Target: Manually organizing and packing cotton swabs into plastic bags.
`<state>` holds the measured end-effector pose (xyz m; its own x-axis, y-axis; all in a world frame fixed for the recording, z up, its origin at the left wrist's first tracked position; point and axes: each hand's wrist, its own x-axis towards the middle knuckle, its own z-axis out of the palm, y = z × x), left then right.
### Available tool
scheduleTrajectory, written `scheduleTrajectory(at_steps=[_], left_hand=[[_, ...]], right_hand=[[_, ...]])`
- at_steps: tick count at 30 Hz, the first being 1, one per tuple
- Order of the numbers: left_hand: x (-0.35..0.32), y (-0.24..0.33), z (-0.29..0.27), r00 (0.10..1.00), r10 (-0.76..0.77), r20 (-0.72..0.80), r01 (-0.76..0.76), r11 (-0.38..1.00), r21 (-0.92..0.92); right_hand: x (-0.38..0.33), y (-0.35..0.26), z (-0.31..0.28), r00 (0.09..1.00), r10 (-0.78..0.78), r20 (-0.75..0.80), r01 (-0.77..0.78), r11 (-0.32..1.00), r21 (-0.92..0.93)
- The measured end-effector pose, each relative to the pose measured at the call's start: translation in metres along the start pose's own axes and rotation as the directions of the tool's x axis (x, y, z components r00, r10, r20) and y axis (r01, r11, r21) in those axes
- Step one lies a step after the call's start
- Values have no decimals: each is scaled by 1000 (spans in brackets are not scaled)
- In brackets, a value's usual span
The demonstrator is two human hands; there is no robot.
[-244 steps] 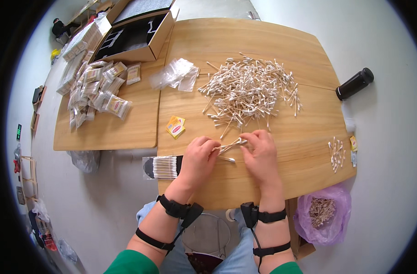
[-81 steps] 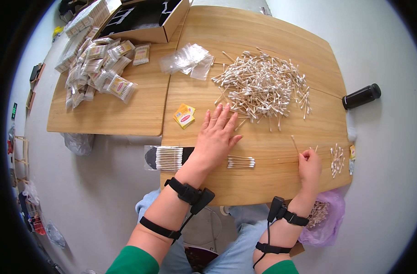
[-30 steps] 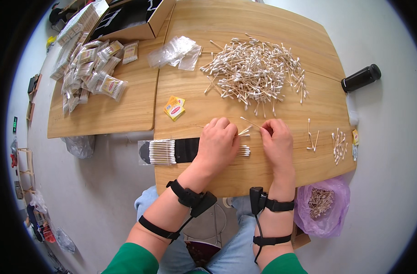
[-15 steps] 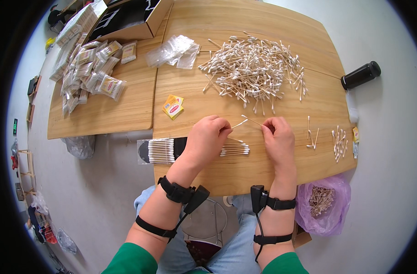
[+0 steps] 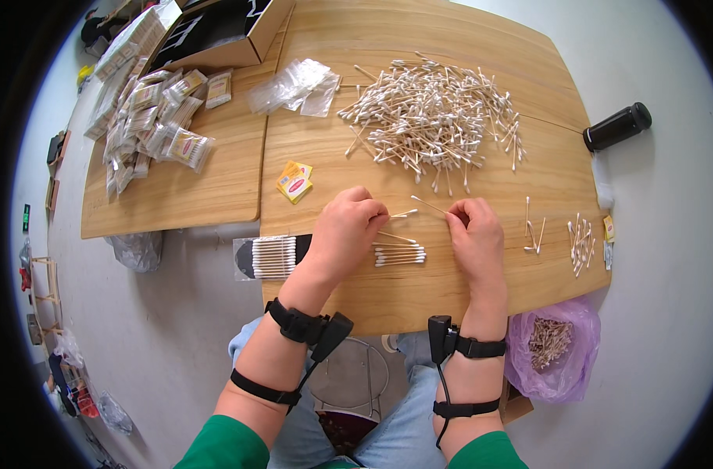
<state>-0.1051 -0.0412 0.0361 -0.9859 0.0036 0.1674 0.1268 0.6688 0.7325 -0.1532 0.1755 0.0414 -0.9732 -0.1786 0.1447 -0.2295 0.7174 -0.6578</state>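
My left hand (image 5: 342, 233) is closed, its fingertips pinching a cotton swab (image 5: 404, 213) that points right. Across from it, my right hand (image 5: 477, 234) pinches another cotton swab (image 5: 430, 205), which slants up to the left. The two swabs' tips are near each other but apart. Just below my left fingers lies a short stack of cotton swabs (image 5: 399, 255), partly hidden by that hand. To the left, a neat row of swabs (image 5: 273, 258) lies in a clear bag over a dark strip that runs under my left wrist.
A large heap of cotton swabs (image 5: 434, 117) lies at the back. Clear bags (image 5: 298, 87), yellow cards (image 5: 295, 184) and filled packets (image 5: 157, 117) are left. Loose swabs (image 5: 580, 244) and a black bottle (image 5: 618, 127) sit right. A purple bag (image 5: 559, 375) hangs below the right edge.
My left hand has shifted slightly left, and its swab now lies flatter, its tip lower and farther from the other swab. My right hand has barely moved.
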Motion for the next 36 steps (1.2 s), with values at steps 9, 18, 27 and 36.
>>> scheduleTrajectory(at_steps=[9,18,27,36], left_hand=[[1,-4,14,984,70,-165,-50,991,127],[-9,2,17,990,131,-49,-135,986,-95],[-28,16,29,980,-171,-104,67,770,-635],[-26,25,28,980,-187,-70,98,752,-652]], right_hand=[[1,-2,1,1000,-10,-2,10,999,-38],[0,-6,2,999,-44,-1,44,996,-83],[1,-24,8,986,-151,71,148,988,39],[4,-14,11,975,-217,56,224,944,-244]])
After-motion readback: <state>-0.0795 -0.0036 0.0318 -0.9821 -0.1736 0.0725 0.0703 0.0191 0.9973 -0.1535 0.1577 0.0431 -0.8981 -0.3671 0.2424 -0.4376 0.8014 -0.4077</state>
